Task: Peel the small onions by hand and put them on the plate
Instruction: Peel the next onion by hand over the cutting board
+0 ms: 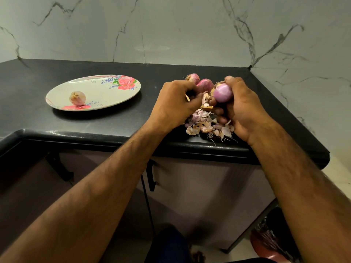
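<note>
Much of the work is hidden behind the knuckles. The left hand (175,102) is curled into a loose fist with its back to me, so whatever its fingertips pinch, a scrap of skin perhaps, I cannot make out. A small yellowish piece (206,107) peeks out between the two hands; I can't tell what it is. The right hand (240,109) cups a smooth purple onion (223,93), thumb over the top and fingers wrapped beneath, lifted just above a heap of papery peels (208,124) near the front edge of the black counter (95,122). Two unpeeled onions (199,82) sit just behind the hands, partly covered by them. Both forearms reach forward and angle in toward each other. Well to the left lies the flowered plate (106,88), with one pale peeled onion (77,98) resting near its front rim (root end up). At the lower right a dark bin (271,242) is cut off by the frame.
</note>
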